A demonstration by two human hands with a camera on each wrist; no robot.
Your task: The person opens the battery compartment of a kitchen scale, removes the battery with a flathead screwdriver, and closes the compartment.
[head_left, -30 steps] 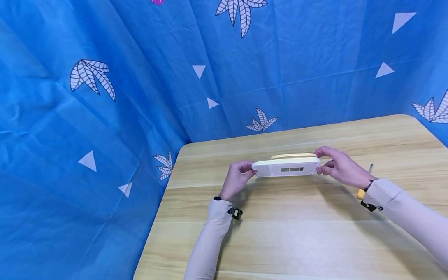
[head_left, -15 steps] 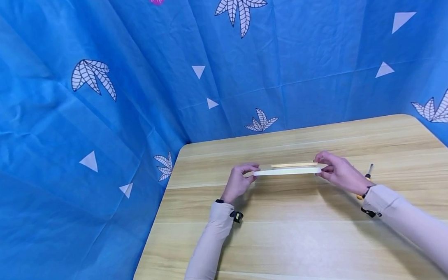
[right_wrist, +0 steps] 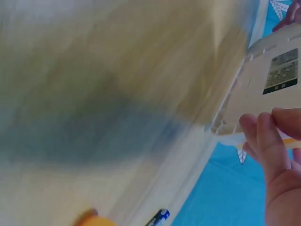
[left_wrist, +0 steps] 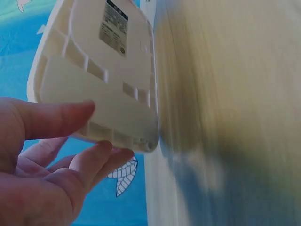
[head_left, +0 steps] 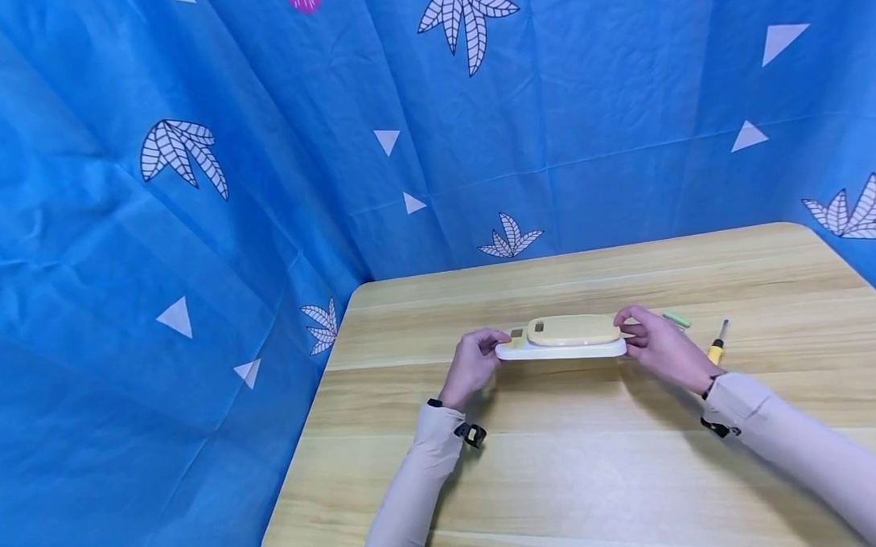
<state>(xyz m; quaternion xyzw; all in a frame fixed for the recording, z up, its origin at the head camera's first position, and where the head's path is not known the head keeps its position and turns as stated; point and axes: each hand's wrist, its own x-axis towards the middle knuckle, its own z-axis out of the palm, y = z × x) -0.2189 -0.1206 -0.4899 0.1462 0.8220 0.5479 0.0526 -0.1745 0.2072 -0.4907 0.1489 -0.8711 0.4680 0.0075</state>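
Staged recording booth, not a lived-in room. Light wood-grain laminate surface [head_left: 575, 462] with rounded corners, closed in on the far and left sides by draped blue cloth printed with white leaves and triangles [head_left: 260, 151]. No fixed furniture or walls visible.

The left hand [left_wrist: 42, 174] fills the lower left of the frame. Its thumb lies along the near edge of a white plastic device [left_wrist: 101, 80], and its fingertips [left_wrist: 101, 155] touch the lower rim from beneath. The device's underside faces the camera, ribbed along its border, with a printed label [left_wrist: 114, 26] near the top of the frame. The wooden tabletop [left_wrist: 225, 108], blurred, covers the right half. Blue cloth with a white leaf print [left_wrist: 124, 181] shows at lower centre.
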